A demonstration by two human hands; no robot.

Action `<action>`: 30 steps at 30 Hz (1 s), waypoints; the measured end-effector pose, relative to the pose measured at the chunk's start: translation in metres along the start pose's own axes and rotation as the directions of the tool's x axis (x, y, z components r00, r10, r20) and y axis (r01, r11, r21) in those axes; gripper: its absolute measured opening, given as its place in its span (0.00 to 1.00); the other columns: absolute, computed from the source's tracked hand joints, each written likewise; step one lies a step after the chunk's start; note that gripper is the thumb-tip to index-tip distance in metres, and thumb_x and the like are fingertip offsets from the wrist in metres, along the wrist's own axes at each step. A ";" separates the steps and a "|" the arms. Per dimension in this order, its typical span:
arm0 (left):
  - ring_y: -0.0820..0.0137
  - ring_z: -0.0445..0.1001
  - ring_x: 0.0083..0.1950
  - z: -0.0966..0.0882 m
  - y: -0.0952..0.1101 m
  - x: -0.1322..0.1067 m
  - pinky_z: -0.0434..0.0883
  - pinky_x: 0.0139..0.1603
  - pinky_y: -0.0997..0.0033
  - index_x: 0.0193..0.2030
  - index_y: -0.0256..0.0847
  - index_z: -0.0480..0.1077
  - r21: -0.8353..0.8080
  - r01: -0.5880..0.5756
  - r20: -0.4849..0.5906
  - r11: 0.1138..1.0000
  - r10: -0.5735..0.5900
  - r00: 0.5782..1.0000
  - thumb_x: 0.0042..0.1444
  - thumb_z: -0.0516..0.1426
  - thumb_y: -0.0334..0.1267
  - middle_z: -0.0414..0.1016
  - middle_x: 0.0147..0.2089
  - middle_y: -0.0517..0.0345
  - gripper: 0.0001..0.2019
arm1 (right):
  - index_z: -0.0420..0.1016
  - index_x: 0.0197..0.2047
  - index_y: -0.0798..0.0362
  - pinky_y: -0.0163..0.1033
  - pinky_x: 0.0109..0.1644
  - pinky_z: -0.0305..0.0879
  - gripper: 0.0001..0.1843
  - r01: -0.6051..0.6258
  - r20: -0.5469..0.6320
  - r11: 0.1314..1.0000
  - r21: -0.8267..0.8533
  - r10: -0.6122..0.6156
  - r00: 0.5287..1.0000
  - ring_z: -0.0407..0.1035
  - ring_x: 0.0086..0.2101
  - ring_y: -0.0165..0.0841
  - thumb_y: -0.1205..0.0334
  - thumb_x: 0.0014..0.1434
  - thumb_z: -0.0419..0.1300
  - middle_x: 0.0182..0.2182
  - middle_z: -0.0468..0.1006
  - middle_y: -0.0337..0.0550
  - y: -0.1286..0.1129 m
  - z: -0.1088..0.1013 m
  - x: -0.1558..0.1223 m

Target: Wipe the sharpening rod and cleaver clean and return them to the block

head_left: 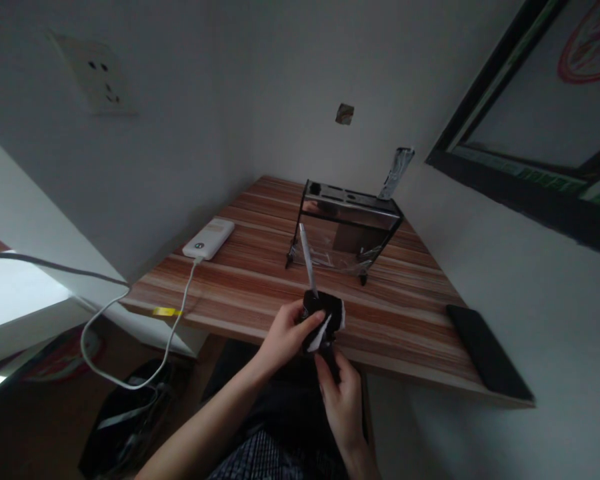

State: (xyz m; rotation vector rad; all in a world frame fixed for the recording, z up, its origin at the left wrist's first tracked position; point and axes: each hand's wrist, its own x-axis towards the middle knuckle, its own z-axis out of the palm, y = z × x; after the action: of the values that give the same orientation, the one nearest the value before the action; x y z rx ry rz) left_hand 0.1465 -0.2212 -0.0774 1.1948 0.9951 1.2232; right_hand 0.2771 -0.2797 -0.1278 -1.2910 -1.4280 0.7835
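Observation:
Over the table's front edge, my left hand [287, 335] is closed, its thumb pressed on a black piece [336, 309] with ragged white edges. A thin pale stick [308, 261] juts up and slightly left from the top of this piece. My right hand [341, 393] pinches the dark lower part of the same piece, just below the left hand. What exactly this piece is, I cannot make out. Behind the hands stands a small black-framed rack [353, 198] with clear plastic film around its lower part and a wrapped upright strip [397, 172] at its right end.
A white power bank [210, 239] lies at the left of the wood-grain table [250, 267], its white cable [184, 300] hanging off the edge. At the right edge rests a flat black object [487, 347]. Walls close in on both sides, and a dark bag [115, 420] is on the floor.

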 end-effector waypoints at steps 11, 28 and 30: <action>0.68 0.70 0.33 0.002 0.007 -0.007 0.66 0.35 0.73 0.37 0.37 0.75 0.106 -0.052 0.120 0.993 0.039 0.992 0.51 0.61 0.43 0.76 0.32 0.57 0.11 | 0.80 0.39 0.55 0.36 0.32 0.71 0.17 0.014 -0.047 1.000 -0.015 -0.014 0.999 0.76 0.32 0.39 0.50 0.59 0.59 0.27 0.81 0.46 -0.006 -0.006 0.009; 0.71 0.69 0.29 0.000 0.004 -0.008 0.65 0.29 0.76 0.32 0.36 0.74 -0.048 -0.024 -0.095 0.999 0.020 0.995 0.48 0.64 0.47 0.74 0.28 0.58 0.14 | 0.79 0.40 0.56 0.36 0.41 0.73 0.13 0.032 0.042 0.999 0.041 -0.034 0.999 0.77 0.36 0.39 0.57 0.60 0.59 0.36 0.83 0.47 -0.011 0.002 0.007; 0.71 0.69 0.28 -0.001 0.009 -0.007 0.66 0.28 0.75 0.32 0.36 0.74 -0.084 -0.020 -0.118 0.996 0.010 0.993 0.46 0.64 0.47 0.74 0.28 0.58 0.15 | 0.80 0.41 0.56 0.36 0.43 0.72 0.13 0.035 0.053 0.998 0.045 -0.038 0.998 0.77 0.38 0.39 0.57 0.61 0.58 0.37 0.83 0.47 -0.008 0.002 0.005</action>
State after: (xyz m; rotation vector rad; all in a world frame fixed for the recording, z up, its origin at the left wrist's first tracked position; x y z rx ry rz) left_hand 0.1430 -0.2283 -0.0692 1.0755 1.0122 1.3471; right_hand 0.2731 -0.2765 -0.1202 -1.2153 -1.4657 0.8264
